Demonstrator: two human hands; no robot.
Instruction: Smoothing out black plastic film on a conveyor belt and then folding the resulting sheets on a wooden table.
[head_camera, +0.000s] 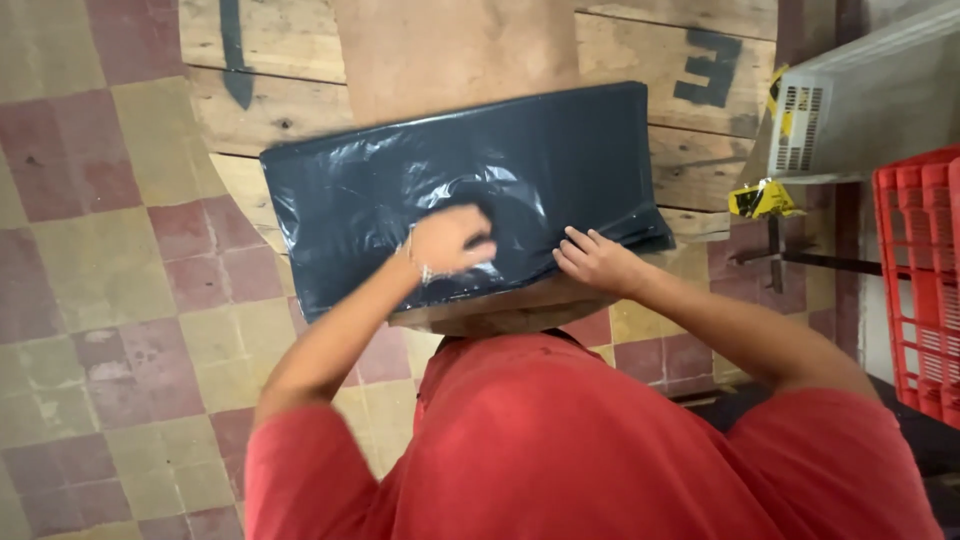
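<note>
Pressing down on the black plastic bag (470, 190), my left hand (448, 240) is blurred, its fingers seemingly curled and flat against the film; I cannot tell whether they pinch any of it. My right hand (597, 262) sits at the bag's near right edge, fingers together and bent, fingertips resting on the plastic. The bag lies flat over a cardboard sheet (450, 50) on the round wooden table (700, 165), at the table's near edge. A red crate (920, 280) stands to the right of the bag, checkered floor tiles (100, 300) to its left. To smooth it well, I judge one hand should anchor the edge while the other sweeps outward.
</note>
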